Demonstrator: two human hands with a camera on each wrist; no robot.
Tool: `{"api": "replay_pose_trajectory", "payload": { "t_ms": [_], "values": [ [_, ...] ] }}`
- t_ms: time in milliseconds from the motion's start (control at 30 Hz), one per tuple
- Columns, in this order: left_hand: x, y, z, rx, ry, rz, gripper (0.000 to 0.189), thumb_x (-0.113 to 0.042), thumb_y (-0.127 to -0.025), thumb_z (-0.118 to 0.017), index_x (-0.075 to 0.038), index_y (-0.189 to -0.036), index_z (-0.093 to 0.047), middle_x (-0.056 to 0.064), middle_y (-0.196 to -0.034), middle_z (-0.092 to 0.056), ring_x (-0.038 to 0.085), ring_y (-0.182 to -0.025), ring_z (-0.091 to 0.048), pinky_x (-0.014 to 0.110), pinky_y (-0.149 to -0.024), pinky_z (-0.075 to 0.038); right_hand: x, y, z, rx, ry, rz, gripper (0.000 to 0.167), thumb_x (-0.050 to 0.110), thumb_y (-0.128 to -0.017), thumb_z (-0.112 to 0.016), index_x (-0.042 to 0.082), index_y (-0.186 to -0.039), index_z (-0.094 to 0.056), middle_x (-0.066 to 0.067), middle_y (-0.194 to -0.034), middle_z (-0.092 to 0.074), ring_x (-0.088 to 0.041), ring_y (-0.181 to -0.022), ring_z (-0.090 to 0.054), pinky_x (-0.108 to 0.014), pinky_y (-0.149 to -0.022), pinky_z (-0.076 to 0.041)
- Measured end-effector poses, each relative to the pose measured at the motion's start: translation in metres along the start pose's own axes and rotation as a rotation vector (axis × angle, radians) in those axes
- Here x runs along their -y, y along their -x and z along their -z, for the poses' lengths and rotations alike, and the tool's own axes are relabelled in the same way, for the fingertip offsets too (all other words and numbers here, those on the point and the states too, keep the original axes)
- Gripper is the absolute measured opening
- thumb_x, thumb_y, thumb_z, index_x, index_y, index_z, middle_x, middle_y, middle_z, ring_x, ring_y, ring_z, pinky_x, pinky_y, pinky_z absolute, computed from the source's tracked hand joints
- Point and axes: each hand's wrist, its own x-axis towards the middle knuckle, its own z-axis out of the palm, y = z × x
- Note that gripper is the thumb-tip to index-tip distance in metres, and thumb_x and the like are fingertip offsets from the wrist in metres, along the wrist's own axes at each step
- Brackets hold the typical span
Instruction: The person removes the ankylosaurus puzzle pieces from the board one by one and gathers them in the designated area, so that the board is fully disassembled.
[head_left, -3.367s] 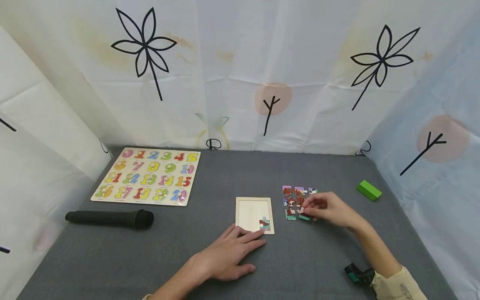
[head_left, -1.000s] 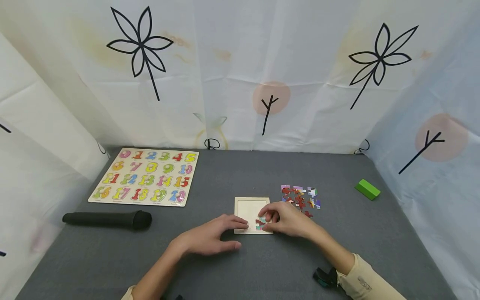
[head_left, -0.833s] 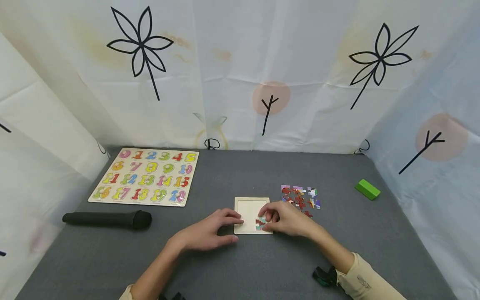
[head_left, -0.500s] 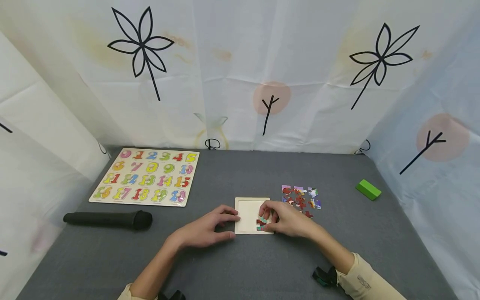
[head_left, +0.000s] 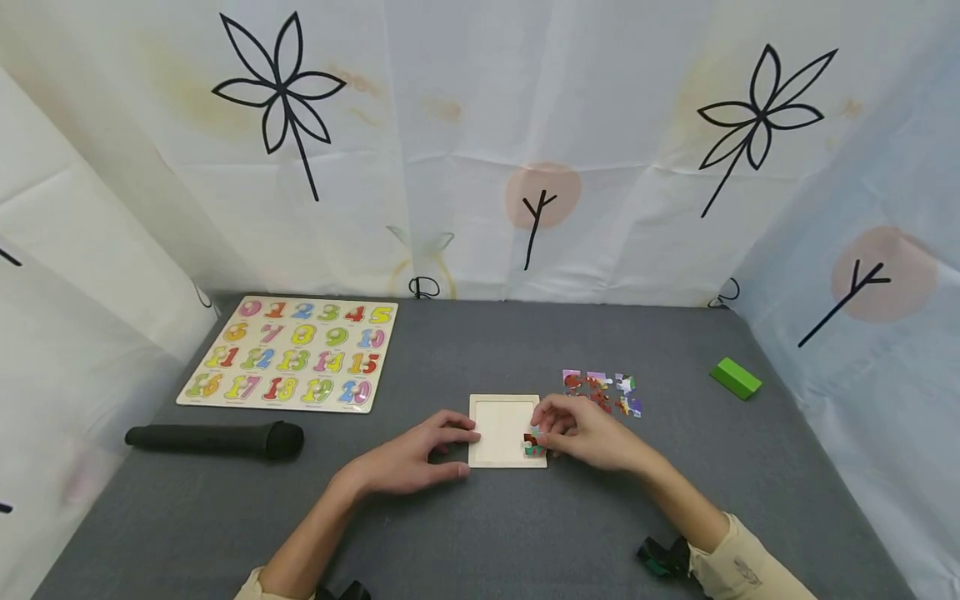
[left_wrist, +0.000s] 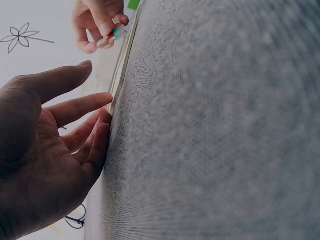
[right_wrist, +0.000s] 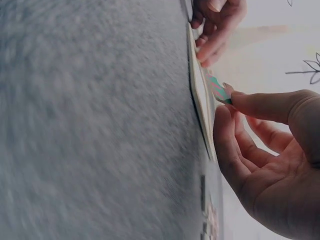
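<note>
My right hand (head_left: pixel 588 429) pinches a small jigsaw piece (right_wrist: pixel 220 92) between thumb and fingertips. In the head view this teal, red and white piece shows over the lower right part of a pale wooden puzzle tray (head_left: pixel 498 425). The right wrist view has it tilted, close over the tray. My left hand (head_left: pixel 412 454) lies at the tray's left side, its fingers loosely bent and fingertips right at the rim. More jigsaw pieces (head_left: pixel 626 383), purple and red, lie just right of the tray, some of them hidden behind my right hand.
A number puzzle board (head_left: pixel 288 354) lies at the back left, with a black microphone (head_left: pixel 213 439) in front of it. A green block (head_left: pixel 736 379) is at the far right. Printed white curtains (head_left: pixel 465 150) enclose the back and sides of the grey table.
My right hand has come from the loose pieces to the tray, then shifted slightly right with the piece pinched. The left hand has drawn back from the tray's front edge to its left side.
</note>
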Motion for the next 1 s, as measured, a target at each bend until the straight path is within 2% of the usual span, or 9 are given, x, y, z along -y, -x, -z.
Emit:
{"api": "replay_pose_trajectory", "payload": {
  "t_ms": [200,467,700,767,1000],
  "values": [
    [-0.012,0.003,0.001,0.015,0.037,0.077,0.054,-0.039,-0.107,-0.070,-0.012,-0.153,-0.062,0.005,-0.159,-0.049,0.026,-0.143,-0.053,0.038,-0.118,-0.050,0.001,0.011,0.015,-0.036,-0.049,-0.023,0.014,0.004,-0.102,-0.071,-0.001,-0.115,-0.069,-0.014,-0.095,-0.067,-0.030,-0.078,-0.071,-0.036,-0.075,-0.065],
    [-0.012,0.001,-0.001,0.011,0.030,0.104,0.053,-0.035,-0.107,-0.070,-0.012,-0.153,-0.062,0.002,-0.158,-0.049,0.023,-0.144,-0.052,0.035,-0.118,-0.049,-0.003,0.039,0.043,-0.096,-0.018,-0.043,0.017,0.003,-0.103,-0.070,-0.004,-0.118,-0.067,-0.016,-0.096,-0.068,-0.021,-0.078,-0.073,-0.037,-0.075,-0.065],
    [-0.014,0.001,0.000,0.009,0.027,0.108,0.053,-0.035,-0.106,-0.071,-0.012,-0.153,-0.062,0.003,-0.158,-0.048,0.024,-0.144,-0.052,0.037,-0.119,-0.049,-0.009,0.066,0.068,-0.149,0.023,-0.105,0.019,0.006,-0.104,-0.070,-0.004,-0.121,-0.067,-0.013,-0.097,-0.069,-0.024,-0.078,-0.073,-0.035,-0.072,-0.061],
    [-0.014,0.001,-0.001,0.008,0.028,0.111,0.053,-0.035,-0.106,-0.071,-0.012,-0.153,-0.062,0.001,-0.158,-0.048,0.022,-0.144,-0.052,0.036,-0.119,-0.049,-0.012,0.073,0.074,-0.160,0.043,-0.123,0.021,0.006,-0.105,-0.069,-0.005,-0.123,-0.066,-0.013,-0.097,-0.070,-0.022,-0.078,-0.073,-0.034,-0.071,-0.060],
    [-0.007,0.002,-0.001,-0.009,0.005,0.016,0.054,-0.042,-0.107,-0.068,-0.011,-0.152,-0.063,0.006,-0.154,-0.050,0.022,-0.139,-0.055,0.030,-0.113,-0.052,-0.029,0.086,0.083,-0.152,0.063,-0.174,0.025,0.003,-0.105,-0.067,-0.011,-0.125,-0.064,-0.013,-0.098,-0.071,-0.010,-0.077,-0.072,-0.031,-0.071,-0.063]
  ]
}}
